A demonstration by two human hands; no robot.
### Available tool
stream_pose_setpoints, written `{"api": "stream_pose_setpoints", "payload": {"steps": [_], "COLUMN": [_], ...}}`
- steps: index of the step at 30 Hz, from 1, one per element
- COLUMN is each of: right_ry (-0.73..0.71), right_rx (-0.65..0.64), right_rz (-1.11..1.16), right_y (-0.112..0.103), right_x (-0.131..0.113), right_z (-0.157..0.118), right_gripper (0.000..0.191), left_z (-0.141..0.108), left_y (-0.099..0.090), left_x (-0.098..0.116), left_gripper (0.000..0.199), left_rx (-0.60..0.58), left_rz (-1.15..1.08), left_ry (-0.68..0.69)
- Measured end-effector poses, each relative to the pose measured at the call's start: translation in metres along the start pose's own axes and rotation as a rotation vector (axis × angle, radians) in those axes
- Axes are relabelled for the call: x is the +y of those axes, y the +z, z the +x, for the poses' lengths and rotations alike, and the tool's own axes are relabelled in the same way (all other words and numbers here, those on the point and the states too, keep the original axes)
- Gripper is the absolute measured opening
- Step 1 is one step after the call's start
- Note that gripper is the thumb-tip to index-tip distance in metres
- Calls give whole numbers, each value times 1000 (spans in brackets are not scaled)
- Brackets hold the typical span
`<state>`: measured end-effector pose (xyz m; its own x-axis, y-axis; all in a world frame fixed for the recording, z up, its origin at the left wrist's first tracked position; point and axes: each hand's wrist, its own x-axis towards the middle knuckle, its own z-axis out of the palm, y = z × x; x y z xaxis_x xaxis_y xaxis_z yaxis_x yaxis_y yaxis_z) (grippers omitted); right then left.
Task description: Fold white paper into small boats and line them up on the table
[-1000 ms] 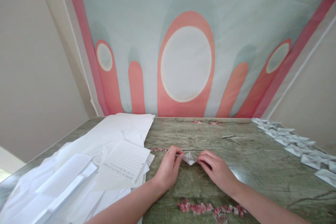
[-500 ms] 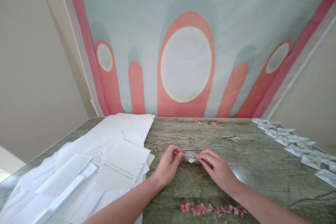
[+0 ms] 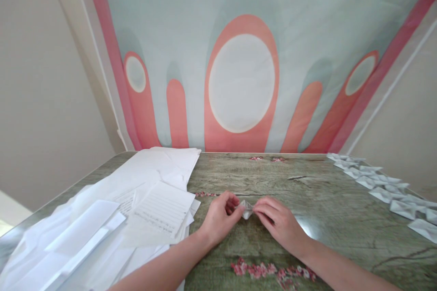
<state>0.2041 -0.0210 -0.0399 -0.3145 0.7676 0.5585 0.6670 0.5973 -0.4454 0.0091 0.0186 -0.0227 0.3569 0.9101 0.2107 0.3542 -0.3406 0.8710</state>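
Observation:
A small folded paper piece point(image 3: 246, 209), pale with faint print, is held just over the wood-patterned table point(image 3: 239, 175). My left hand point(image 3: 221, 213) pinches its left side between thumb and fingers. On the opposite side, the fingertips of my right hand point(image 3: 278, 221) are closed on its right corner. The fingers partly hide both ends of the paper. It looks like a little diamond with a raised fold in the middle.
Loose white sheets point(image 3: 160, 159) and written pages point(image 3: 167, 209) pile up on the left. Several folded paper boats point(image 3: 382, 194) stand in rows along the right edge. A patterned backdrop point(image 3: 191, 32) rises behind the table.
The folded paper has gone from a longer, flatter shape to a more compact diamond. My hands have come closer together around it, the right one shifting slightly left.

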Motion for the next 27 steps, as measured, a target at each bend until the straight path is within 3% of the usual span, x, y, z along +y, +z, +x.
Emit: {"api": "stream_pose_setpoints", "payload": {"steps": [5, 10, 19, 27], "right_ry": [83, 211, 259, 270], "right_rx": [28, 42, 47, 2], "right_rz": [77, 127, 144, 149], "right_y": [-4, -5, 4, 2], "right_x": [-7, -5, 9, 1], "right_z": [3, 5, 2, 3], "right_gripper": [17, 25, 14, 17], "left_z": [2, 3, 3, -2], "left_y": [-1, 0, 2, -3], "left_x": [-4, -11, -9, -4], "left_gripper": [9, 17, 20, 21], "left_rx": [10, -19, 3, 46], "left_rz": [-18, -89, -103, 3], "left_ry": [0, 3, -5, 162]}}
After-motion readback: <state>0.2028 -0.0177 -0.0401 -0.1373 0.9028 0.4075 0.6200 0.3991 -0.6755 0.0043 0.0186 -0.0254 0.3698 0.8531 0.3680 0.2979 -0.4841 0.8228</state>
